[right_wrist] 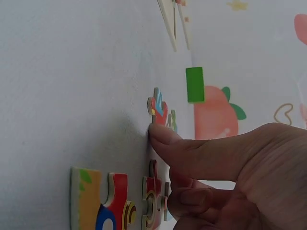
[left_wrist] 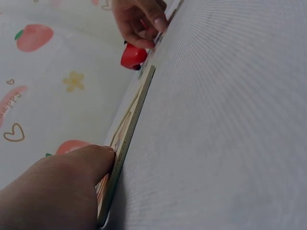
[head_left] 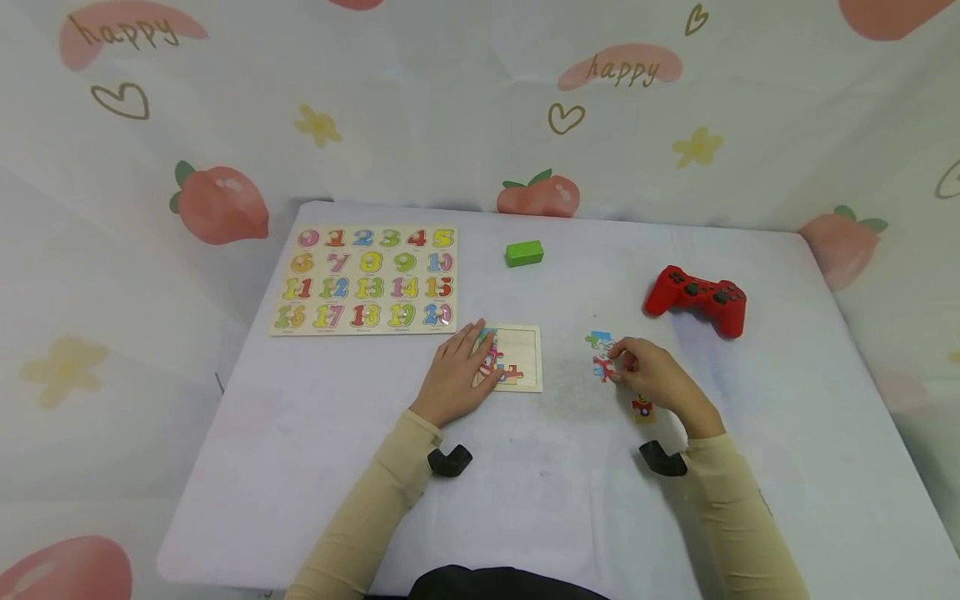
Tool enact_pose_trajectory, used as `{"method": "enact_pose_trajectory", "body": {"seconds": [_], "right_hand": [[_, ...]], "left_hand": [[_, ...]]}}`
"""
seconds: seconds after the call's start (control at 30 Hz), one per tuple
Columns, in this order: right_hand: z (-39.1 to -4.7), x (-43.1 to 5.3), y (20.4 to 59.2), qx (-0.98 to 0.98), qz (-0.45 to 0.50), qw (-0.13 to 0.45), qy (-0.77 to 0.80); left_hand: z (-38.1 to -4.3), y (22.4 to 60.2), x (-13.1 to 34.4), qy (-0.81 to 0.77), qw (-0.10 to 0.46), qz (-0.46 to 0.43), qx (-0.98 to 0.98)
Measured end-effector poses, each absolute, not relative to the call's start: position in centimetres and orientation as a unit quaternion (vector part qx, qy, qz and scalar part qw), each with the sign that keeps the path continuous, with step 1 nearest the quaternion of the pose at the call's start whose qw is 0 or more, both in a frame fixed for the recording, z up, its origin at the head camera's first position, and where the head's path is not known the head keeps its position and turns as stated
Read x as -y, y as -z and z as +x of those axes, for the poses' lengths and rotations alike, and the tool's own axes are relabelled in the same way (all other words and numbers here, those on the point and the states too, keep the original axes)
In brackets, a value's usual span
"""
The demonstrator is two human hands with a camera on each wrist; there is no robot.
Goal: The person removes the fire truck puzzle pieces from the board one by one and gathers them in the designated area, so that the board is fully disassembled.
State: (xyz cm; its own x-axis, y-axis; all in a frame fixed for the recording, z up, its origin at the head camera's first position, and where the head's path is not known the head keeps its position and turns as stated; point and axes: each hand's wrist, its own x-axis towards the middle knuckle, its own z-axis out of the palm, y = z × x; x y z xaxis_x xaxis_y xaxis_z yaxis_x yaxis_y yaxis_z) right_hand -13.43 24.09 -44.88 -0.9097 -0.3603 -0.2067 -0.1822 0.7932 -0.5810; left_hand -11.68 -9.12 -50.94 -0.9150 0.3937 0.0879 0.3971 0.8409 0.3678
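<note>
My left hand (head_left: 456, 375) rests flat with spread fingers across the left part of a small square wooden puzzle board (head_left: 531, 342). A few joined pieces (head_left: 513, 372), red and blue, lie in its frame, partly covered by the fingers. To the right, my right hand (head_left: 658, 377) pinches the edge of a red and blue puzzle piece (head_left: 602, 369) between thumb and curled fingers, low at the tabletop. A blue and green piece (head_left: 599, 338) lies just beyond it. Nearer my right wrist sits a red and yellow piece (head_left: 643, 410); the right wrist view shows more pieces (right_wrist: 86, 196) below the thumb.
A number puzzle board (head_left: 365, 335) with digits 0 to 20 lies at the back left. Behind the small board is a green block (head_left: 524, 253). A red game controller (head_left: 696, 300) lies at the right rear. A printed cloth (head_left: 450, 100) hangs behind the white table (head_left: 810, 433).
</note>
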Motion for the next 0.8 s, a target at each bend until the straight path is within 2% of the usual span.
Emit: {"method": "enact_pose_trajectory", "body": {"seconds": [0.47,0.8], "right_hand": [[-13.5,-22.8,43.3,-0.935,-0.141,0.159,0.282],[-12.8,-14.4,44.2,-0.927,-0.211,0.144,0.274]], "left_hand": [[-11.8,51.4,9.2,0.193,0.005,-0.207,0.959],[-11.8,51.3,9.2,0.192,0.013,-0.213,0.958]]}}
